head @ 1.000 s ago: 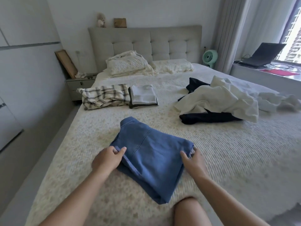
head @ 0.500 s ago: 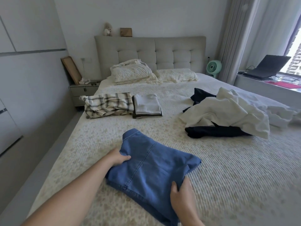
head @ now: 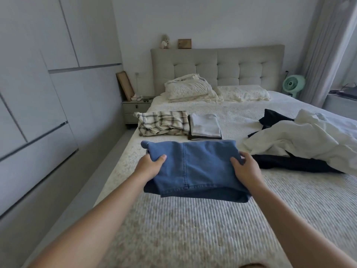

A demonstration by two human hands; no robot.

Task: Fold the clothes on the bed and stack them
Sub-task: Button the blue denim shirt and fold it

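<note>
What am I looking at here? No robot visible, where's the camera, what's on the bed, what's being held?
There is no robot: a person works with bare hands, and the single wide-angle camera sits on their head, looking forward and down, so you see only forearms and hands. The left hand and right hand each grip one side of the folded blue denim garment, holding it above the bed. Further up the bed lie a folded plaid garment and, beside it, a small stack of folded clothes with a white piece on top. To the right is an unfolded heap: a white garment over a dark garment. Pillows lie by the headboard.
</note>
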